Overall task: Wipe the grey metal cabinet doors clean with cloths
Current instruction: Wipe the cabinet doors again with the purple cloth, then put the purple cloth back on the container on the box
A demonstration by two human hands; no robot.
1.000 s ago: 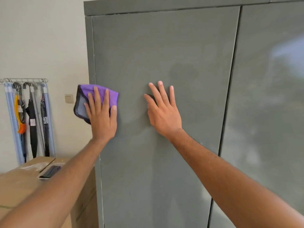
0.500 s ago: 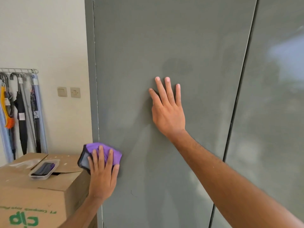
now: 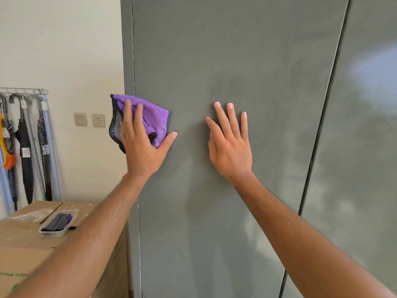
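Two bare forearms reach in from the bottom corners of the frame, both up to the left door (image 3: 236, 61). At centre-left the left hand (image 3: 141, 147) lies flat, fingers straight and thumb splayed right, pressing the purple cloth (image 3: 154, 117) against the door's left edge; nothing is curled round it, so only palm pressure holds it there. Part of the cloth hangs out past the cabinet's side, over the wall. At centre the right hand (image 3: 231, 147) lies bare on the door, fingers straight and slightly spread, holding nothing, likely a brace. Risk here: with the cloth merely pressed, easing the pressure mid-stroke could let it slide off and drop, and the overhanging flap may fold under and cut the wiping contact. That bare right palm may also leave fresh marks on the metal. Farther right, the right door (image 3: 365, 125) looks untouched. Lower left, a box (image 3: 25, 244) carries a tray (image 3: 58, 222); beyond, umbrellas (image 3: 25, 147) hang on the wall.
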